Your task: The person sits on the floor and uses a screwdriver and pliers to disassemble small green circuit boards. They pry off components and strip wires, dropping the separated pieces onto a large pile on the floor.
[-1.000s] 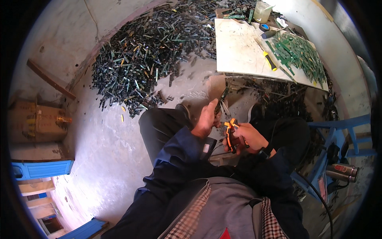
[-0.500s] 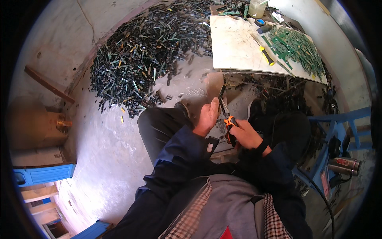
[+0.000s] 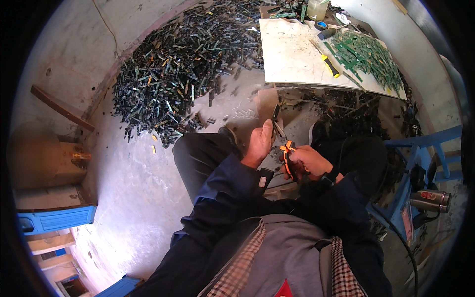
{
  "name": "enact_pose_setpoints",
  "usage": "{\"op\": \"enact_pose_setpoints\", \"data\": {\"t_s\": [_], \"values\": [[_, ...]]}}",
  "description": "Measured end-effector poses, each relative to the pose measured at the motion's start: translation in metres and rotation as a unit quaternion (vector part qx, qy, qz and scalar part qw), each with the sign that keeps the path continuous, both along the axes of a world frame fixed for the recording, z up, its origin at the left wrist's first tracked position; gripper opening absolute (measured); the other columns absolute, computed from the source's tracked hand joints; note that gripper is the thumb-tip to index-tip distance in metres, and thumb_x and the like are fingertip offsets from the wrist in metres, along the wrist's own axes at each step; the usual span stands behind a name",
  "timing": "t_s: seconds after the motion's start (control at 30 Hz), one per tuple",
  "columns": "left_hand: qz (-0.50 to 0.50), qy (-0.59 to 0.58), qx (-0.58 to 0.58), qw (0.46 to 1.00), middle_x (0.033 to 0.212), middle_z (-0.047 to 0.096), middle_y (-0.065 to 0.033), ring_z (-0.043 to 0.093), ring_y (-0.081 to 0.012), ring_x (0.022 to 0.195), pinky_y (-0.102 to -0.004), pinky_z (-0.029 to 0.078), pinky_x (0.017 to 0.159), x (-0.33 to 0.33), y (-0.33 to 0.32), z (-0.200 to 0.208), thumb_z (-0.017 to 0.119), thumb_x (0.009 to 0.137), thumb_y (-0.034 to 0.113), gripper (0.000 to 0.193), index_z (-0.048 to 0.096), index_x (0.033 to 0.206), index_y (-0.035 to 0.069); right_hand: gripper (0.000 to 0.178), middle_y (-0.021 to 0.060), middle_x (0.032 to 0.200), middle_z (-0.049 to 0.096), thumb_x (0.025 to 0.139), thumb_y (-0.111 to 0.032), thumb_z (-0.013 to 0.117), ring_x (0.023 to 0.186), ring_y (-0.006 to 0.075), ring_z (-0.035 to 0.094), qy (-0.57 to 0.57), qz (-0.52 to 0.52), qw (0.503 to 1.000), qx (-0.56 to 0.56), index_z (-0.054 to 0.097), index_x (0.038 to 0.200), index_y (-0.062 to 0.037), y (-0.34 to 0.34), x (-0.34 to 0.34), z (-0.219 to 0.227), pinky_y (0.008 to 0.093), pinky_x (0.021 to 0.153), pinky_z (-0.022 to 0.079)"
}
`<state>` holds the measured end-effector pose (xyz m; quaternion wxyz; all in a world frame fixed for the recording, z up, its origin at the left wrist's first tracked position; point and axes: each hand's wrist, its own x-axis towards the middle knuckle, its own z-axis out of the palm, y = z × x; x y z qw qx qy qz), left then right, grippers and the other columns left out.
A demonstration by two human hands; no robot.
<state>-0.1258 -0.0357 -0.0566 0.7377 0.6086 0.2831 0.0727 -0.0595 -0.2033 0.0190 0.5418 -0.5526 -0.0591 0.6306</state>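
My left hand (image 3: 259, 143) pinches a thin dark strip (image 3: 276, 112), which points up and away from me in front of my knees. My right hand (image 3: 310, 161) is closed round the orange-and-black handles of a pair of pliers (image 3: 288, 157). The metal jaws reach up to the left, close beside the strip and my left fingertips. Whether the jaws grip the strip is too small to tell.
A large heap of dark strips (image 3: 173, 74) covers the floor ahead and left. On a pale board (image 3: 292, 54) at the right lie green circuit-board strips (image 3: 368, 62) and a yellow-and-black tool (image 3: 330, 66). A blue chair (image 3: 425, 143) and a steel flask (image 3: 430, 200) stand right.
My right hand has turned and moved slightly right, and the pliers' orange handles show more plainly. My left hand stays almost in place with the strip.
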Motion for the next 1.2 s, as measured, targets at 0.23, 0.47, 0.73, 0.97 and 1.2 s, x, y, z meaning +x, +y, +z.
{"op": "enact_pose_setpoints", "data": {"t_s": [0.23, 0.47, 0.73, 0.97, 1.2], "values": [[-0.012, 0.008, 0.010, 1.000, 0.047, 0.039, 0.0028, 0.033, -0.0079, 0.044, -0.0298, 0.026, 0.042, -0.002, -0.001, 0.010, 0.038, 0.098, 0.048, 0.062, 0.045, 0.052, 0.006, 0.033, 0.0137, 0.088, 0.064, 0.084, -0.023, 0.047, 0.077, 0.0249, 0.064, 0.127, -0.026, 0.990, 0.048, 0.055, 0.104, 0.0022, -0.008, 0.004, -0.015, 0.0329, 0.066, 0.048], [-0.014, 0.011, 0.015, 1.000, 0.046, 0.039, 0.0024, 0.034, -0.0084, 0.044, -0.0304, 0.026, 0.042, -0.002, 0.001, 0.009, 0.038, 0.098, 0.047, 0.064, 0.043, 0.049, 0.006, 0.027, 0.0091, 0.088, 0.059, 0.089, -0.025, 0.047, 0.070, 0.0224, 0.057, 0.216, -0.070, 0.970, 0.091, 0.052, 0.101, -0.0016, -0.004, -0.009, -0.025, 0.0365, 0.061, 0.046], [-0.003, 0.005, 0.002, 1.000, 0.046, 0.039, 0.0017, 0.037, -0.0090, 0.043, -0.0288, 0.028, 0.039, -0.002, 0.003, 0.002, 0.040, 0.096, 0.049, 0.063, 0.043, 0.049, 0.008, 0.021, 0.0145, 0.065, 0.059, 0.085, -0.018, 0.057, 0.064, 0.0351, 0.059, -0.621, 0.039, 0.778, -0.087, 0.053, 0.098, -0.0023, 0.002, -0.011, -0.042, 0.0426, 0.056, 0.045], [-0.031, 0.051, -0.089, 0.994, 0.048, 0.034, 0.0020, 0.032, -0.0117, 0.039, -0.0292, 0.030, 0.040, -0.010, 0.000, 0.014, 0.040, 0.093, 0.057, 0.059, 0.043, 0.056, 0.011, 0.025, 0.0181, 0.085, 0.059, 0.078, -0.014, 0.062, 0.082, 0.0363, 0.060, -0.768, 0.123, 0.616, -0.122, 0.051, 0.097, -0.0028, -0.008, 0.011, -0.037, 0.0454, 0.069, 0.048], [-0.100, 0.105, -0.236, 0.961, 0.049, 0.030, 0.0026, 0.026, -0.0118, 0.039, -0.0300, 0.031, 0.041, -0.006, 0.013, 0.010, 0.038, 0.091, 0.060, 0.058, 0.043, 0.061, 0.011, 0.019, 0.0149, 0.071, 0.058, 0.082, -0.015, 0.060, 0.066, 0.0336, 0.059, -0.596, 0.146, 0.787, -0.069, 0.053, 0.093, -0.0007, -0.013, 0.023, -0.031, 0.0415, 0.062, 0.048]]}}
